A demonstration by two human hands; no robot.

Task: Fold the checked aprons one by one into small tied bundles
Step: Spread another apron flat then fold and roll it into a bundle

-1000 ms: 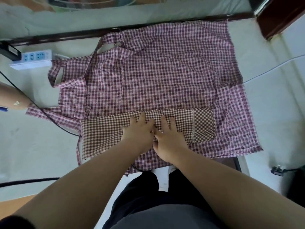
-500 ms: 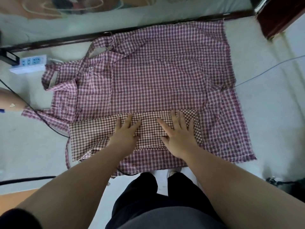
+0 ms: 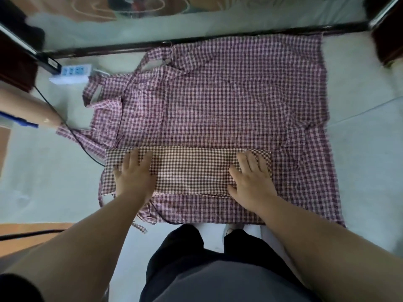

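Matt checked cloth aprons (image 3: 229,101)

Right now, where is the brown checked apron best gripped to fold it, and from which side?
Probably its right short end, pinched at both corners, from the right. The brown checked apron lies as a flat long strip on the pink apron; the right hand rests flat there, the left hand opposite.

A white power strip (image 3: 70,73) with blue sockets lies on the pale floor (image 3: 43,182) at far left, near a dark rail (image 3: 218,38) that runs across the top. A black cable (image 3: 91,156) trails from the strip past a bare forearm (image 3: 26,107) that reaches in from the left, a blue object (image 3: 19,120) beside it. A thin white cable (image 3: 359,111) crosses the floor at right, and another black cable (image 3: 28,233) lies over an orange strip (image 3: 21,245) at lower left.
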